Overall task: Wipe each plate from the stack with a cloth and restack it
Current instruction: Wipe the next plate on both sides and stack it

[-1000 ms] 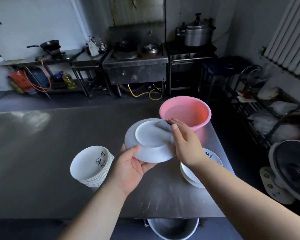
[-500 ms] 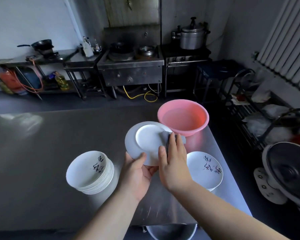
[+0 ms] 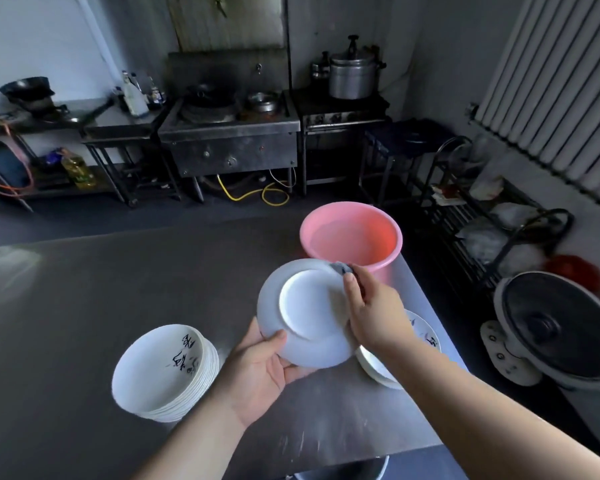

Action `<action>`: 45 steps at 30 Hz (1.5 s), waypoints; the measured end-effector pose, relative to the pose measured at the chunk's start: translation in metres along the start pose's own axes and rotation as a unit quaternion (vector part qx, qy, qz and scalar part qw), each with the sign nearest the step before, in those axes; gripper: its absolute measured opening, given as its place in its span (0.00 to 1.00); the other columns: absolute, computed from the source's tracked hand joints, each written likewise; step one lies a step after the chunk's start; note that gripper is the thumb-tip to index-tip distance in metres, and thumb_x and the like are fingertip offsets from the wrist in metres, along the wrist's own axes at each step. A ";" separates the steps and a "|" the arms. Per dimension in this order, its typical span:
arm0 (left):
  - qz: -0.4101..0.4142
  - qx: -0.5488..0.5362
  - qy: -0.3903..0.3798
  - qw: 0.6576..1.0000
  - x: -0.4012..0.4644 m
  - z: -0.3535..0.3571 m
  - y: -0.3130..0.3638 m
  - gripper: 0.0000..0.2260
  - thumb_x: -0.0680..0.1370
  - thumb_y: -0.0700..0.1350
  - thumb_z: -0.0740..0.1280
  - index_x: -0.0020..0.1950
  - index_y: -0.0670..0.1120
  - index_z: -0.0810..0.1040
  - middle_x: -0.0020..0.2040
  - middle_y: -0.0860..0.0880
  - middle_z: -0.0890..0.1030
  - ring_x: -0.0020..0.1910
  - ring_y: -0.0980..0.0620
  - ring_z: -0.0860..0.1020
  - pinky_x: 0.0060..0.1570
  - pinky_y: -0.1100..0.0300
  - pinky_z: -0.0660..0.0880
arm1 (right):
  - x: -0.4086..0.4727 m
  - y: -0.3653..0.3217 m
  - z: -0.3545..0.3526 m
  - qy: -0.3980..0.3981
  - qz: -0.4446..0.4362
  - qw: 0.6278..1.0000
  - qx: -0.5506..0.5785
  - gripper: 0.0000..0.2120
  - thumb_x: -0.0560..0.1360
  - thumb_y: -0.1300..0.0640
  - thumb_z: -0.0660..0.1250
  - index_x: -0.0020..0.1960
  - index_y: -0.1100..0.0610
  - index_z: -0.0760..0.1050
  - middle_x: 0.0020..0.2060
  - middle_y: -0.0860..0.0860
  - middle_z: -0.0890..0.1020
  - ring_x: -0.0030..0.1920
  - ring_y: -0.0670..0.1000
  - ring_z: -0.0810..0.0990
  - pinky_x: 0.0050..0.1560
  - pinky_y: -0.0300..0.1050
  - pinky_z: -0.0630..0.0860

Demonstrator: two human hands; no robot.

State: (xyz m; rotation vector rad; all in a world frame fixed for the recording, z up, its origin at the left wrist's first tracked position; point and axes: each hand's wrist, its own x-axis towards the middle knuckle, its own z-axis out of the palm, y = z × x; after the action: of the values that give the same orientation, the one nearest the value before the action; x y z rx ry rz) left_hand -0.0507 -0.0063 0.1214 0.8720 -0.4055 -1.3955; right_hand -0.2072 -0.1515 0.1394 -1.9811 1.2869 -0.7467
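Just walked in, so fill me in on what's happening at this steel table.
A person is wiping white plates. The left hand holds a round white plate by its lower edge, underside up, while the right hand presses a small grey cloth against its upper rim. A taller stack of white plates sits to the left, a shorter stack to the right, beside a pink plastic basin.

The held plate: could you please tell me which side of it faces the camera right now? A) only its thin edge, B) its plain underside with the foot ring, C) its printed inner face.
B: the held plate shows its bare white underside with a raised foot ring, gripped at its lower edge by the left hand, while the right hand presses the cloth to its upper rim.
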 end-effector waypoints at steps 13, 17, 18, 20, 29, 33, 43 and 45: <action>-0.193 0.167 -0.122 0.959 0.045 -0.021 -0.030 0.28 0.78 0.44 0.70 0.77 0.57 0.71 0.71 0.42 0.78 0.62 0.39 0.80 0.43 0.47 0.82 | -0.019 0.080 -0.068 -0.253 0.294 0.920 -0.059 0.30 0.83 0.34 0.49 0.53 0.55 0.81 0.29 0.53 0.80 0.27 0.54 0.73 0.32 0.41 0.70; -0.182 0.090 -0.028 0.979 0.075 0.017 -0.060 0.30 0.82 0.60 0.64 0.81 0.49 0.67 0.75 0.44 0.76 0.73 0.43 0.75 0.71 0.44 0.70 | -0.010 0.122 -0.081 -0.179 0.354 0.917 0.048 0.37 0.78 0.24 0.50 0.51 0.51 0.84 0.33 0.55 0.85 0.34 0.56 0.81 0.45 0.49 0.79; -0.181 0.070 0.023 0.981 0.083 0.029 -0.065 0.32 0.82 0.64 0.59 0.82 0.48 0.65 0.78 0.44 0.73 0.76 0.45 0.72 0.75 0.47 0.65 | -0.006 0.133 -0.085 -0.158 0.358 0.917 0.083 0.38 0.77 0.23 0.51 0.50 0.52 0.85 0.35 0.56 0.85 0.36 0.56 0.82 0.48 0.50 0.80; -0.181 0.091 0.096 0.975 0.100 0.042 -0.080 0.33 0.84 0.67 0.53 0.83 0.49 0.63 0.82 0.46 0.65 0.81 0.49 0.64 0.80 0.50 0.56 | 0.001 0.143 -0.096 -0.140 0.338 0.920 0.142 0.33 0.80 0.27 0.55 0.50 0.52 0.85 0.35 0.57 0.84 0.32 0.54 0.81 0.40 0.48 0.79; -0.230 0.535 0.108 0.806 0.145 0.077 -0.136 0.16 0.85 0.45 0.52 0.73 0.45 0.63 0.61 0.42 0.79 0.40 0.47 0.82 0.36 0.64 0.78 | 0.021 0.204 -0.101 -0.170 0.249 0.953 -0.002 0.12 0.77 0.59 0.62 0.57 0.45 0.72 0.39 0.53 0.83 0.33 0.52 0.82 0.22 0.43 0.74; -0.192 0.646 0.124 0.729 0.165 0.079 -0.152 0.17 0.87 0.45 0.54 0.76 0.42 0.63 0.72 0.40 0.72 0.64 0.42 0.75 0.53 0.53 0.74 | 0.036 0.233 -0.092 -0.196 0.229 0.952 -0.048 0.14 0.77 0.59 0.60 0.60 0.46 0.72 0.42 0.50 0.82 0.35 0.52 0.81 0.23 0.42 0.73; -0.144 0.741 0.179 0.631 0.178 0.069 -0.169 0.22 0.86 0.49 0.56 0.81 0.53 0.60 0.64 0.46 0.81 0.54 0.44 0.79 0.48 0.54 0.73 | 0.048 0.251 -0.074 -0.218 0.151 0.946 -0.187 0.11 0.79 0.53 0.58 0.61 0.47 0.67 0.45 0.48 0.80 0.42 0.55 0.80 0.39 0.51 0.81; -0.141 0.775 0.171 0.592 0.177 0.070 -0.168 0.21 0.86 0.49 0.56 0.80 0.53 0.60 0.57 0.47 0.83 0.47 0.45 0.78 0.42 0.55 0.71 | 0.049 0.252 -0.072 -0.221 0.137 0.942 -0.212 0.12 0.78 0.53 0.58 0.62 0.47 0.68 0.44 0.48 0.80 0.42 0.56 0.80 0.37 0.48 0.78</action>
State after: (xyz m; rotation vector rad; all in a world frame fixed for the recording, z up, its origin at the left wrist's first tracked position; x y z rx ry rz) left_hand -0.1843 -0.1860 0.0006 2.6780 -1.2807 -0.7799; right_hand -0.3843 -0.2894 -0.0050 -2.0685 1.4757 0.1275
